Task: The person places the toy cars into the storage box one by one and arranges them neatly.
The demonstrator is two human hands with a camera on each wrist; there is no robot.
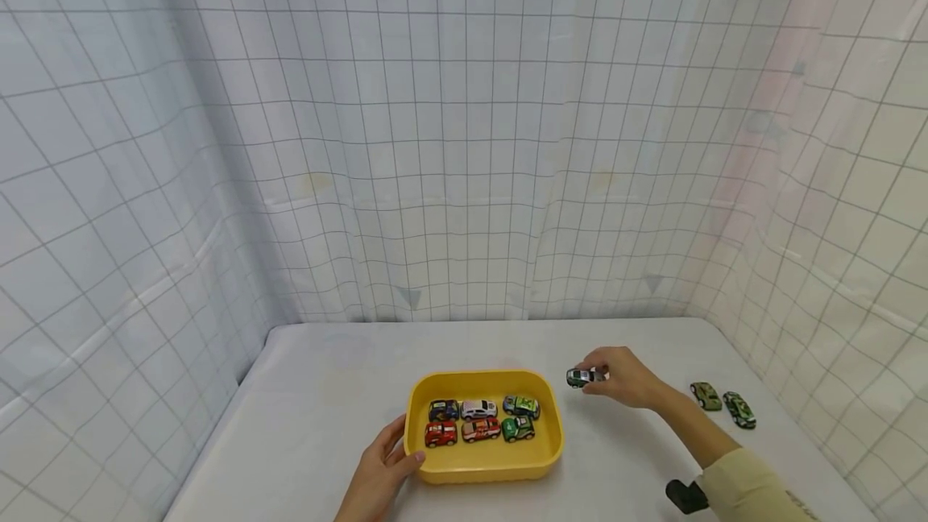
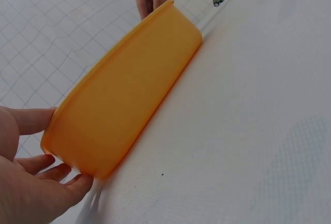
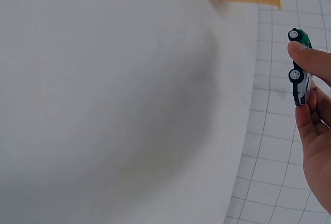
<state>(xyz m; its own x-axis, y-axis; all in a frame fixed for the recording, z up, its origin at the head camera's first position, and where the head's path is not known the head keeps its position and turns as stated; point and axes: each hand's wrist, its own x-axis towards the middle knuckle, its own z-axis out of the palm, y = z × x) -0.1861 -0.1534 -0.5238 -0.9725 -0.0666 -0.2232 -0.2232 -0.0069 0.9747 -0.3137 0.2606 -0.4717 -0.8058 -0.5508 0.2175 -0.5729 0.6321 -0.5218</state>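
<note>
A yellow plastic tray point(image 1: 484, 474) sits on the white table in front of me, with several small toy cars in two rows inside, among them a red car point(image 1: 441, 434) and a green car point(image 1: 518, 428). My left hand point(image 1: 380, 470) grips the tray's left end, thumb at the rim and fingers against the outer wall, as the left wrist view also shows. To the right of the tray, my right hand point(image 1: 622, 377) pinches a green and white toy car point(image 3: 300, 69) between thumb and fingers, raised over the table.
Two camouflage toy cars, a lighter one point(image 1: 706, 395) and a darker one point(image 1: 739, 410), lie on the table point(image 1: 312, 393) at the right. A black object point(image 1: 685, 496) shows beside my right sleeve. White grid-patterned curtains point(image 1: 464, 143) enclose the table at the back and sides.
</note>
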